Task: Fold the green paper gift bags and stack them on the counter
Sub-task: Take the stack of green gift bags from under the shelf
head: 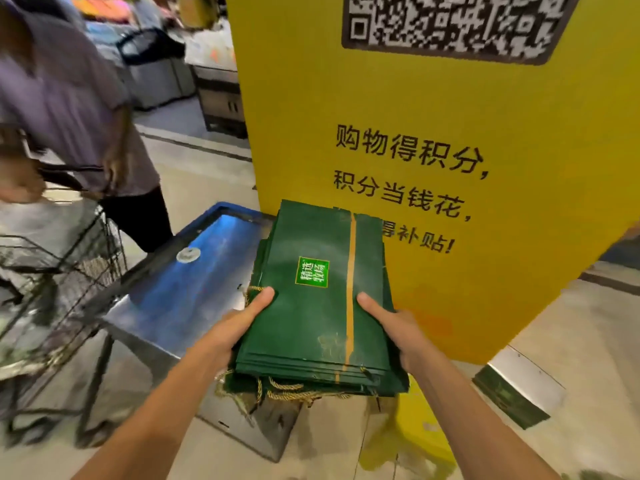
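We hold the stack of flat bags [313,313] between both hands, left hand [239,327] and right hand [398,327] each gripping a long edge, thumbs on top. Its long axis runs away from us, cord handles [287,389] nearest, over the steel surface [194,282].

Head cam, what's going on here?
A person grips a stack of flattened green gift bags at its side edges, left hand on the left, right hand on the right, thumbs on top. Gold cord handles hang from the near end. The stack is over the end of a metal counter; whether it rests on it is unclear. A yellow sign stands behind, and another person with a wire cart is at left.
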Tool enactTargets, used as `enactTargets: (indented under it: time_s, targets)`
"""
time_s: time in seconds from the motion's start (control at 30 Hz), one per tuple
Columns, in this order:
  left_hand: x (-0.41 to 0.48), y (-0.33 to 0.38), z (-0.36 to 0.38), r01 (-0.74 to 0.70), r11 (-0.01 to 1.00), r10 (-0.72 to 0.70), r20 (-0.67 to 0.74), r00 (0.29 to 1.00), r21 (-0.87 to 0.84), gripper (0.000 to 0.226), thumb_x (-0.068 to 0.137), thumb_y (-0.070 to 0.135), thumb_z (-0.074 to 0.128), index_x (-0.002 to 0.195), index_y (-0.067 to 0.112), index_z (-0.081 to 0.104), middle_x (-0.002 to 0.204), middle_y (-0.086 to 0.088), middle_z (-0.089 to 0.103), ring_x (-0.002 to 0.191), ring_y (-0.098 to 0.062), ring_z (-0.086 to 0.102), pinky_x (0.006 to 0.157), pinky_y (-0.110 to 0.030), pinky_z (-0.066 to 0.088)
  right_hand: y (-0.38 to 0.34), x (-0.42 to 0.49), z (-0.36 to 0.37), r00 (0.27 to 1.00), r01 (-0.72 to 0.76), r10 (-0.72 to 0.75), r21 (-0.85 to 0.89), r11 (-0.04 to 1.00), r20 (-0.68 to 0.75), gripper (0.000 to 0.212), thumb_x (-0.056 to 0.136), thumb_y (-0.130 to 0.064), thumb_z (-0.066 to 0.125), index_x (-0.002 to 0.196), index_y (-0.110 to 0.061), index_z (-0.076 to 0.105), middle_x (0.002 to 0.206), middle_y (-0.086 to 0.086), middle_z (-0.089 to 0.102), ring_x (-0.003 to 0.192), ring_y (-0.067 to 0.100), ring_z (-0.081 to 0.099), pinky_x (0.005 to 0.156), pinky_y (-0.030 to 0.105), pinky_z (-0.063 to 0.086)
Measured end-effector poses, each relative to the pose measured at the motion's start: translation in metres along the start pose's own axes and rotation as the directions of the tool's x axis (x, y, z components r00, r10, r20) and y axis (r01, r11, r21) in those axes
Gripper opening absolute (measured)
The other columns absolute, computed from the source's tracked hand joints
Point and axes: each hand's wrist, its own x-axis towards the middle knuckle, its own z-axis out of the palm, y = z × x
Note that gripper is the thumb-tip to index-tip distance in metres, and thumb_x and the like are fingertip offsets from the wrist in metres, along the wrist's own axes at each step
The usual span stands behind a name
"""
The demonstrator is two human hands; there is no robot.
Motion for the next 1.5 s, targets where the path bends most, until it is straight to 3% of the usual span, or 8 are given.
enactTargets:
  time_s: [0.07, 0.2, 0.4, 0.53, 0.7, 0.97, 1.1, 1.5]
  targets:
    - [0.003, 0.005, -0.022, -0.013, 0.998, 0.007, -0.092, 0.996, -0.067, 0.052, 0.083, 0.051, 0.074, 0.105, 0.004, 0.071, 0.087, -0.013, 0.078, 0.072, -0.023, 0.077, 0.054, -0.03, 0.06, -0.012, 0.025, 0.027, 0.997, 0.005, -0.001, -0.053, 0.999, 0.077, 0.058, 0.067, -0.049, 0.09, 0.108, -0.011, 0.071, 0.089, 0.004, 0.079, 0.085, 0.024, 0.077, 0.068, 0.035, 0.061]
    - [0.01, 0.006, -0.075, -0.043, 0.987, 0.011, -0.198, 0.98, -0.156, 0.078, 0.062, 0.062, 0.086, 0.111, 0.002, 0.074, 0.102, -0.018, 0.077, 0.092, -0.033, 0.076, 0.09, -0.046, 0.059, -0.027, 0.071, 0.084, 0.974, 0.018, 0.013, -0.135, 0.991, 0.224, 0.062, 0.067, -0.049, 0.09, 0.111, -0.01, 0.07, 0.092, 0.005, 0.079, 0.086, 0.024, 0.077, 0.071, 0.036, 0.062]
    - [0.006, -0.001, -0.132, -0.093, 0.959, -0.003, -0.338, 0.941, -0.267, 0.081, 0.057, 0.063, 0.084, 0.113, 0.005, 0.074, 0.105, -0.017, 0.077, 0.097, -0.035, 0.075, 0.099, -0.05, 0.055, -0.036, 0.124, 0.166, 0.915, 0.041, 0.069, -0.261, 0.964, 0.398, 0.082, 0.054, -0.058, 0.094, 0.116, -0.01, 0.07, 0.101, 0.008, 0.079, 0.094, 0.027, 0.076, 0.088, 0.048, 0.061]
    - [0.003, -0.007, -0.157, -0.119, 0.957, -0.022, -0.474, 0.88, -0.265, 0.096, 0.063, 0.076, 0.079, 0.13, 0.01, 0.058, 0.114, -0.007, 0.075, 0.094, -0.019, 0.073, 0.091, -0.029, 0.055, -0.037, 0.149, 0.215, 0.846, 0.051, 0.147, -0.354, 0.934, 0.512, 0.078, 0.055, -0.059, 0.095, 0.114, -0.011, 0.074, 0.102, 0.007, 0.079, 0.097, 0.027, 0.076, 0.093, 0.048, 0.059]
    - [0.005, -0.022, -0.174, -0.215, 0.944, 0.024, -0.597, 0.802, -0.251, 0.125, 0.049, 0.092, 0.07, 0.15, 0.024, 0.043, 0.159, -0.001, 0.041, 0.145, -0.024, 0.04, 0.122, -0.041, 0.026, -0.039, 0.185, 0.271, 0.745, 0.099, 0.231, -0.446, 0.889, 0.625, 0.061, 0.071, -0.049, 0.088, 0.112, -0.006, 0.073, 0.099, 0.009, 0.079, 0.091, 0.026, 0.077, 0.084, 0.042, 0.062]
    - [0.041, -0.033, -0.165, -0.282, 0.893, -0.115, -0.782, 0.613, -0.352, 0.122, 0.052, 0.091, 0.072, 0.152, 0.027, 0.042, 0.159, 0.002, 0.041, 0.148, -0.024, 0.033, 0.123, -0.046, 0.023, -0.033, 0.265, 0.334, 0.563, 0.163, 0.4, -0.571, 0.804, 0.724, 0.062, 0.071, -0.047, 0.087, 0.116, -0.008, 0.068, 0.099, 0.01, 0.079, 0.09, 0.028, 0.077, 0.08, 0.04, 0.063]
    - [0.065, -0.046, -0.152, -0.29, 0.848, -0.253, -0.819, 0.515, -0.444, 0.105, 0.054, 0.088, 0.075, 0.142, 0.035, 0.052, 0.145, 0.004, 0.056, 0.136, -0.025, 0.05, 0.119, -0.05, 0.035, -0.029, 0.3, 0.348, 0.532, 0.205, 0.458, -0.633, 0.746, 0.712, 0.07, 0.065, -0.052, 0.09, 0.116, -0.009, 0.065, 0.097, 0.009, 0.079, 0.088, 0.027, 0.077, 0.081, 0.042, 0.063]
    - [0.084, -0.044, -0.153, -0.183, 0.795, -0.384, -0.714, 0.585, -0.578, 0.099, 0.055, 0.084, 0.079, 0.13, 0.02, 0.062, 0.123, -0.009, 0.072, 0.113, -0.033, 0.07, 0.105, -0.05, 0.05, -0.03, 0.327, 0.353, 0.486, 0.189, 0.525, -0.67, 0.718, 0.699, 0.056, 0.074, -0.048, 0.086, 0.112, -0.011, 0.067, 0.093, 0.007, 0.079, 0.085, 0.024, 0.077, 0.067, 0.031, 0.062]
